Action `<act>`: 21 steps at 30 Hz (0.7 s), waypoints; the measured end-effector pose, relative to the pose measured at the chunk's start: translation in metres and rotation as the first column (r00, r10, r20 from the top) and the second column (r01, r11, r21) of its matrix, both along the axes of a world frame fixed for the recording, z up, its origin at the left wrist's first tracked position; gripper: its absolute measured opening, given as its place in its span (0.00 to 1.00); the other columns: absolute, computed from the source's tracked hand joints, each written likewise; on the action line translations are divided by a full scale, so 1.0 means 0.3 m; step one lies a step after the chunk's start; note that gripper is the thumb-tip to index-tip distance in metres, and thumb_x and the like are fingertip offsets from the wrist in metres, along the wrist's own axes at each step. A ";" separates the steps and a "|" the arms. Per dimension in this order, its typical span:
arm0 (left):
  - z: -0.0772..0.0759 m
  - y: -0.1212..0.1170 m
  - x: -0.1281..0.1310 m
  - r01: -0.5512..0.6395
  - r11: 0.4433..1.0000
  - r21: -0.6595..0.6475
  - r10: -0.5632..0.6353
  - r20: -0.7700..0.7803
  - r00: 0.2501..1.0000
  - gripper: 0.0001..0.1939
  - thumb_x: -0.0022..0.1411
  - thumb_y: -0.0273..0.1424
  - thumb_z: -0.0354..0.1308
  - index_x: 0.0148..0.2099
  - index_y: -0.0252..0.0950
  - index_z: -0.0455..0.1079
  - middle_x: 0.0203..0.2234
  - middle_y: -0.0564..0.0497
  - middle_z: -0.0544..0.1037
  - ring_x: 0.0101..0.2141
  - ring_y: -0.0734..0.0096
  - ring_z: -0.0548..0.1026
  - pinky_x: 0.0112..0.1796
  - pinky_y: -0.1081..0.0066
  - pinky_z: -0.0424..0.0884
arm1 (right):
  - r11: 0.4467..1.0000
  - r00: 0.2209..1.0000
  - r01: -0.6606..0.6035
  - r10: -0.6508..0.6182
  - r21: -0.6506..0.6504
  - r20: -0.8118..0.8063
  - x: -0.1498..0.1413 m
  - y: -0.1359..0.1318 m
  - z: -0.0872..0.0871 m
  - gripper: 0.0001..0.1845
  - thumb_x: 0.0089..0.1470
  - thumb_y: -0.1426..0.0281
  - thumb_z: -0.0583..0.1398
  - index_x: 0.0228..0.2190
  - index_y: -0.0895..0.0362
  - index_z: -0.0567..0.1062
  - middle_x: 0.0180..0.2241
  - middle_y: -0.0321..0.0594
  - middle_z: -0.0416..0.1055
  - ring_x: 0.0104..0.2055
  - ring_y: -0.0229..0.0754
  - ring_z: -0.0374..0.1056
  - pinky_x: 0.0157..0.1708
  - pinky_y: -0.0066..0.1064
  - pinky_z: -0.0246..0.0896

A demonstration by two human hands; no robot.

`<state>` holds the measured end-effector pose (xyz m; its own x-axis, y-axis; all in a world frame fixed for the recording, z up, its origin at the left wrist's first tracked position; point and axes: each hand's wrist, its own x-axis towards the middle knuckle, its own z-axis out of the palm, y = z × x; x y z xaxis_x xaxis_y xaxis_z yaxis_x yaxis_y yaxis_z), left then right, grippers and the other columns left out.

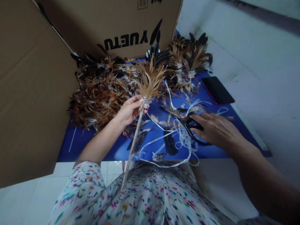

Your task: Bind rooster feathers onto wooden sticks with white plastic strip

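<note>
My left hand (131,111) pinches a feather duster where its tan feathers (150,79) meet a thin wooden stick (133,145). The stick slants down toward my lap, feathers pointing away from me. Whitish string (153,124) runs from the bound part across the table. On the right, my right hand (214,128) is on black-handled scissors (195,128), with fingers at the handle loops. Their blades point left, toward the duster. A tangle of clear plastic ribbon (185,137) lies beside the scissors, among loose feathers (170,142).
A large heap of brown and black feathers (98,93) covers the table's left and back. More feather bunches (192,54) lie at the back right, near a dark phone (217,90). A cardboard box (93,25) stands behind the blue table (82,143), and a wall (257,62) at right.
</note>
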<state>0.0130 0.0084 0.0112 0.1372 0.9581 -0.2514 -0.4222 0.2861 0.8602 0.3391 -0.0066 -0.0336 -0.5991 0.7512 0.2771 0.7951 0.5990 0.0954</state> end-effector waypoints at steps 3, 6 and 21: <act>-0.014 -0.006 0.016 0.027 1.000 -0.009 -0.027 0.004 1.000 0.09 0.56 0.24 0.64 0.39 0.31 0.69 0.29 0.48 0.80 0.24 0.76 0.77 0.24 0.79 0.75 | 0.993 0.952 -0.046 0.012 -0.105 -0.307 -0.100 -0.013 0.075 0.13 0.58 0.67 0.58 0.42 0.58 0.77 0.39 0.48 0.77 0.41 0.49 0.74 0.41 0.40 0.67; -0.020 -0.022 0.038 0.042 0.999 -0.028 -0.043 -0.009 0.999 0.12 0.54 0.25 0.66 0.40 0.31 0.69 0.29 0.48 0.80 0.23 0.77 0.77 0.24 0.79 0.75 | 0.914 0.748 -0.164 -0.129 -0.370 -0.651 -0.242 0.001 0.117 0.10 0.57 0.66 0.59 0.39 0.55 0.79 0.36 0.41 0.78 0.34 0.41 0.73 0.37 0.34 0.68; -0.098 -0.081 0.030 0.059 0.997 -0.042 -0.060 -0.027 0.998 0.23 0.47 0.31 0.73 0.43 0.33 0.67 0.25 0.53 0.79 0.24 0.77 0.78 0.24 0.79 0.74 | 0.670 0.286 -0.495 -0.476 -0.554 -0.832 -0.447 0.064 0.056 0.13 0.41 0.78 0.65 0.33 0.57 0.75 0.26 0.34 0.72 0.26 0.34 0.67 0.30 0.28 0.63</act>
<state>0.0219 -0.0160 -0.0180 0.1862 0.9371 -0.2952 -0.3788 0.3457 0.8585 0.2049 0.0126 -0.0168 -0.3154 0.9464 0.0700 0.0088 0.0767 -0.9970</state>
